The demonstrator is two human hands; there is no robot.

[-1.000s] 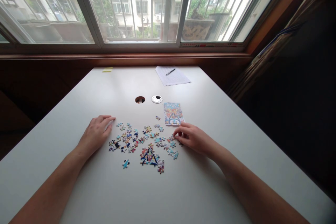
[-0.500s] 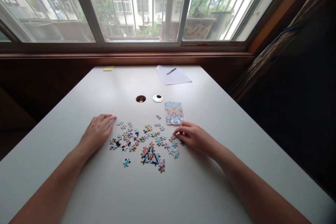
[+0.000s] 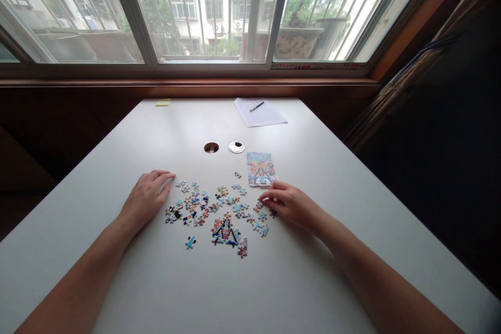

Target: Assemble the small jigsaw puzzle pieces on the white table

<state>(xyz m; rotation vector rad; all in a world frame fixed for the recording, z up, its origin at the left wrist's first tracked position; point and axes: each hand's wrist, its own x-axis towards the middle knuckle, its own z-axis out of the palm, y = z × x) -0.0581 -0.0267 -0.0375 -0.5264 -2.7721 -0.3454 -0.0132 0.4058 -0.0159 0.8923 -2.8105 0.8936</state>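
Note:
Several small colourful puzzle pieces lie scattered on the white table. A partly joined cluster sits at their near edge, and one blue piece lies apart to its left. My left hand rests flat beside the pieces on the left, fingers stretched out, holding nothing. My right hand is at the right edge of the pieces, fingers curled, fingertips touching a piece there. The puzzle's picture card lies just beyond my right hand.
A round cable hole and its loose silver cap sit mid-table. Farther back lie a sheet of paper with a pen and a yellow sticky note. A window runs behind; a dark curtain hangs right.
Both hands stay almost where they were. The whole view has shifted slightly as my head moved.

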